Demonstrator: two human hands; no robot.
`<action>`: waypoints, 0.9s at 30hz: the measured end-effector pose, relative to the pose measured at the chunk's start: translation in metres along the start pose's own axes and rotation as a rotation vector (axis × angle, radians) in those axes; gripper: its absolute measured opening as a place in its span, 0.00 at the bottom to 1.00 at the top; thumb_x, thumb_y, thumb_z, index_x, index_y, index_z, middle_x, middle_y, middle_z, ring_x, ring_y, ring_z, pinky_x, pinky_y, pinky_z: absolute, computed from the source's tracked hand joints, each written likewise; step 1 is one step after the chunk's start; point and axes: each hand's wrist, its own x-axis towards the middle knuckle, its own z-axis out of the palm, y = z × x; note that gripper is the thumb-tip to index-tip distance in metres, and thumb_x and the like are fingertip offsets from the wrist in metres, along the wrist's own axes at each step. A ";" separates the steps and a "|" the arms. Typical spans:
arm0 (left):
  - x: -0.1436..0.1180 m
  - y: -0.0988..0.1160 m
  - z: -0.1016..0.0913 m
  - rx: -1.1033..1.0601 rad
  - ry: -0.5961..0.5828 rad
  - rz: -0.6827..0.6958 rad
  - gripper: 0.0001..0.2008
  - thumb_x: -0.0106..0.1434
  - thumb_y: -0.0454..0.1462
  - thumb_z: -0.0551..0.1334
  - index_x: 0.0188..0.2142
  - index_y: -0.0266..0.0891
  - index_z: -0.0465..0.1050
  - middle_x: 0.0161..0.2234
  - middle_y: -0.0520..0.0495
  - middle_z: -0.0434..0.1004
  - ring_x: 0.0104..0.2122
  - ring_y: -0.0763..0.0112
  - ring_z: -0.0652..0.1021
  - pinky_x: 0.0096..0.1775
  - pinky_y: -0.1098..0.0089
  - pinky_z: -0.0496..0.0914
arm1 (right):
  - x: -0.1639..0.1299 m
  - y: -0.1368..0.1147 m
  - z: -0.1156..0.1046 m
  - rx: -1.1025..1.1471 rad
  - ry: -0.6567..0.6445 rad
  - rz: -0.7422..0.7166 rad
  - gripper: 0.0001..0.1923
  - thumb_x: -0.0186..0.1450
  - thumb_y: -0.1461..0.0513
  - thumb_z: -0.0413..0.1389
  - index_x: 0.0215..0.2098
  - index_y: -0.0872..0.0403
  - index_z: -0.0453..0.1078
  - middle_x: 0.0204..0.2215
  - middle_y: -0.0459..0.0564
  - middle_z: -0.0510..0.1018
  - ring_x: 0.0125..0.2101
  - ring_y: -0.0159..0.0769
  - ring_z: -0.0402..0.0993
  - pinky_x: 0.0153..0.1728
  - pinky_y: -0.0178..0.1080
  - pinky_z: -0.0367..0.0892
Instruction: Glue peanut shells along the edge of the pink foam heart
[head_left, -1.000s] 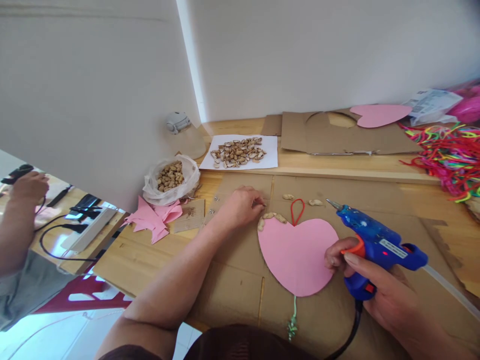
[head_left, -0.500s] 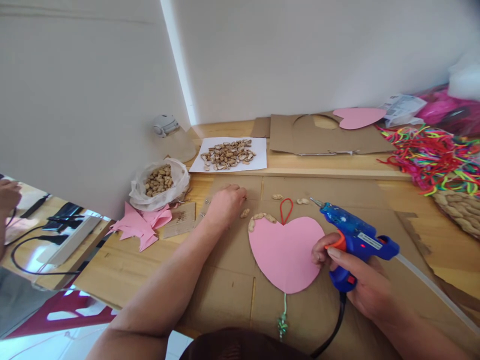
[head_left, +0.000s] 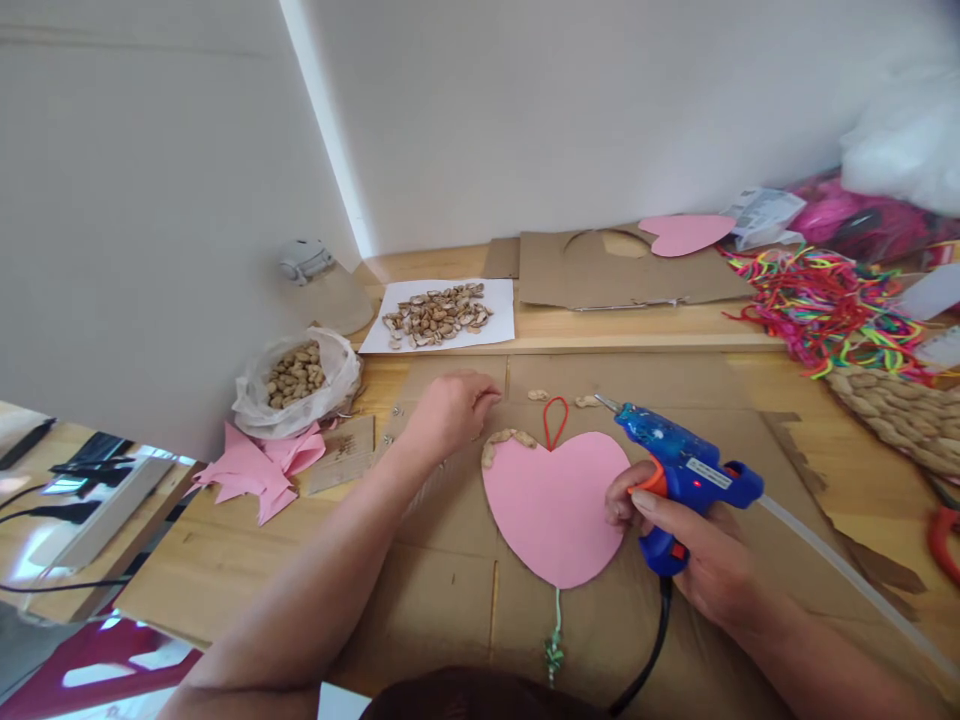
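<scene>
Nearby, peanuts in plastic bag

Left forearm stretched forward and slightly rightward, bare to past the elbow. Left hand lay palm down, knuckles up, fingers curled loosely with the tips pinched together at the far right end; whether anything sat between those tips could not be told. Right forearm came in from the lower right corner. Right hand was wrapped around a handle, thumb lying along the near side, index finger hooked over the trigger just above the grip, remaining fingers closed beneath it. Wrist straight.
</scene>
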 end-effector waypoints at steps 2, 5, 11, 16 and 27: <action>0.012 0.012 0.006 -0.079 -0.019 0.036 0.09 0.67 0.33 0.60 0.40 0.41 0.81 0.40 0.47 0.84 0.41 0.65 0.81 0.44 0.68 0.72 | 0.000 -0.001 0.001 -0.007 0.013 0.000 0.12 0.61 0.52 0.65 0.33 0.52 0.77 0.27 0.48 0.76 0.30 0.37 0.71 0.33 0.38 0.66; 0.031 0.029 0.015 -0.083 -0.073 0.073 0.09 0.67 0.34 0.61 0.41 0.41 0.81 0.41 0.46 0.84 0.42 0.63 0.81 0.46 0.67 0.73 | -0.001 -0.004 0.003 -0.011 0.032 0.003 0.12 0.60 0.51 0.65 0.31 0.52 0.77 0.27 0.48 0.76 0.30 0.37 0.71 0.33 0.38 0.67; 0.048 0.040 0.033 0.008 -0.191 0.078 0.10 0.65 0.31 0.61 0.41 0.40 0.81 0.41 0.43 0.82 0.43 0.60 0.80 0.47 0.64 0.73 | 0.000 -0.007 0.005 -0.017 0.042 -0.008 0.13 0.58 0.51 0.66 0.30 0.52 0.77 0.26 0.48 0.76 0.29 0.36 0.71 0.32 0.38 0.67; 0.046 0.037 0.033 0.015 -0.162 0.089 0.09 0.64 0.32 0.61 0.39 0.39 0.81 0.38 0.43 0.81 0.40 0.61 0.80 0.44 0.65 0.73 | -0.001 -0.005 0.002 -0.009 0.037 0.003 0.12 0.60 0.51 0.66 0.32 0.51 0.77 0.27 0.47 0.76 0.29 0.36 0.72 0.34 0.37 0.68; -0.023 0.050 -0.003 -0.717 -0.016 -0.141 0.17 0.61 0.34 0.65 0.50 0.38 0.78 0.35 0.47 0.82 0.32 0.73 0.80 0.35 0.73 0.74 | -0.002 -0.001 -0.001 -0.034 0.018 -0.037 0.10 0.62 0.53 0.64 0.33 0.51 0.77 0.28 0.48 0.77 0.31 0.36 0.72 0.35 0.38 0.68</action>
